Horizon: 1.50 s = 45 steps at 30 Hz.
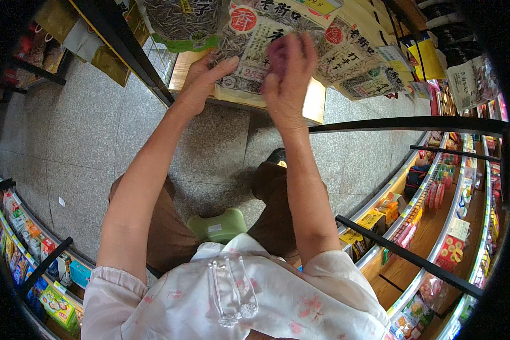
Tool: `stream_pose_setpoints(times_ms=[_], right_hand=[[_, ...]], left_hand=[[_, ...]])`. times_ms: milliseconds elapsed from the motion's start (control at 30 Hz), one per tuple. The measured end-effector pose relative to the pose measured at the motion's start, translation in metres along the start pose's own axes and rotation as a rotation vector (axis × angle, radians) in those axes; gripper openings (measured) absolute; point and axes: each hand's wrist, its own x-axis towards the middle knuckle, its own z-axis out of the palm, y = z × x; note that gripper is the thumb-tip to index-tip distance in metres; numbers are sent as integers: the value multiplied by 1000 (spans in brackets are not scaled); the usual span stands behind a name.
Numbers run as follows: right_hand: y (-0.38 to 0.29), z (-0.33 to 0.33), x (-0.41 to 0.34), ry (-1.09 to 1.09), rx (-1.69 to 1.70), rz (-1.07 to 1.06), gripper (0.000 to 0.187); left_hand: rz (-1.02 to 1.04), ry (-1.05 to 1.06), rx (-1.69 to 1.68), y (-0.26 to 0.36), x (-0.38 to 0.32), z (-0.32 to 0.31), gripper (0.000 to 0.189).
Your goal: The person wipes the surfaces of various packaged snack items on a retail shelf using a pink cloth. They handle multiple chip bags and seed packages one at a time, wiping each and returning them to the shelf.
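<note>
Hanging bags of sunflower seeds [244, 46] fill the top middle of the head view. My left hand [208, 78] grips the lower left edge of one bag, thumb on its front. My right hand [292, 78] holds a bunched purple cloth [280, 55] against the same bag's front; the hand is a little blurred and its fingers partly cover the cloth. To the left hangs a bag with a green bottom edge [204, 43]; more seed bags [344, 53] hang to the right, close beside my right hand.
A pale wooden shelf board [316, 102] lies under the bags. A black metal bar [408, 124] runs right. Shelves of packaged goods [446, 221] curve along the right, others [46, 263] at lower left. A green plastic stool [221, 225] stands between my legs on the tiled floor [85, 114].
</note>
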Motion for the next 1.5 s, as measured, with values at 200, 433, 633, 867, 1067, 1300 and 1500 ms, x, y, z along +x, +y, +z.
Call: stream_pose_setpoints(times_ms=[200, 433, 633, 867, 1067, 1300, 1500], right_hand=[[23, -10, 22, 308, 292, 393, 55], [25, 10, 54, 357, 69, 69, 41], [-3, 28, 46, 239, 24, -42, 48], [-9, 18, 43, 27, -8, -222, 56], [-24, 22, 7, -167, -8, -319, 52], [-29, 20, -23, -218, -106, -309, 49], [-33, 21, -23, -211, -92, -273, 53]], left_hand=[[-22, 10, 32, -1, -5, 5, 63], [-24, -4, 50, -2, -9, 20, 65], [16, -11, 68, -5, -17, 24, 63], [-58, 55, -39, -11, -13, 23, 62], [-8, 17, -23, -6, -14, 18, 65], [-12, -14, 28, -4, -13, 7, 61], [-69, -45, -71, -7, -14, 6, 60]])
